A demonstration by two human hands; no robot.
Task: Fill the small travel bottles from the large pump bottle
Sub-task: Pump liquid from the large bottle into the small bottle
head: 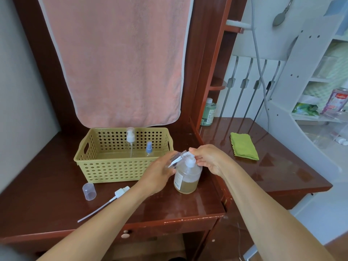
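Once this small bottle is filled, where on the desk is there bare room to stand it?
Bare wood lies left of the basket, and on the right desk in front of the green cloth. Crowded: around the pump bottle, where the left hand and right hand meet, and by the loose cap and pump tube.

Olive perforated plastic basket (pixel 105 166) fills the back of the dark red wooden desk (pixel 47 204), with the clear round pump bottle of amber liquid (pixel 187 178) just beside its front right corner. Clear plastic cap (pixel 89 191) and white pump head with long tube (pixel 119 193) lie front left. Bare top runs from bottle to folded green cloth (pixel 243 147).
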